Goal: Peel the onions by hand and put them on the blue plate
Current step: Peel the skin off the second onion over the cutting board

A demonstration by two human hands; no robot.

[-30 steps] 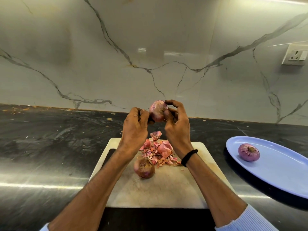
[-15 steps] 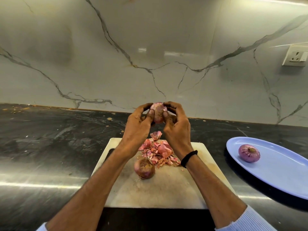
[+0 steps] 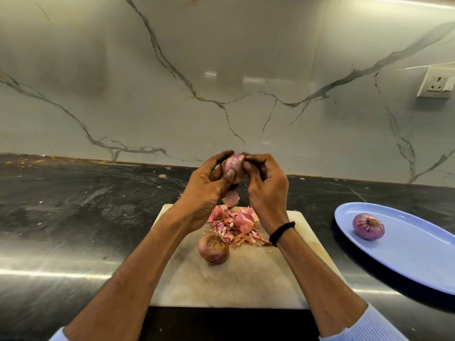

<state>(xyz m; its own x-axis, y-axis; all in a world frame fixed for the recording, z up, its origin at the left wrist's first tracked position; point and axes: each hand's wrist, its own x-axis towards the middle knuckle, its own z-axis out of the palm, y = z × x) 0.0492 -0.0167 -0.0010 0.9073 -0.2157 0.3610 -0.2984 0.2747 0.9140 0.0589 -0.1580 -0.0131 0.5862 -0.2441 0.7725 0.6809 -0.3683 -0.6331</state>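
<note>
Gripping a partly peeled onion with curled fingers, the left hand and right hand hold it above the far edge of the cutting board. An unpeeled onion lies on the board beside a pile of pink skins, and a bare onion sits on the blue plate to the right

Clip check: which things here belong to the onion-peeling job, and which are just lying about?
Job in hand:
held onion, gripped by left hand and right hand
unpeeled onion on cutting board
peeled onion on blue plate
peel pile

Lying about:
wall socket
crumbs on counter
</note>
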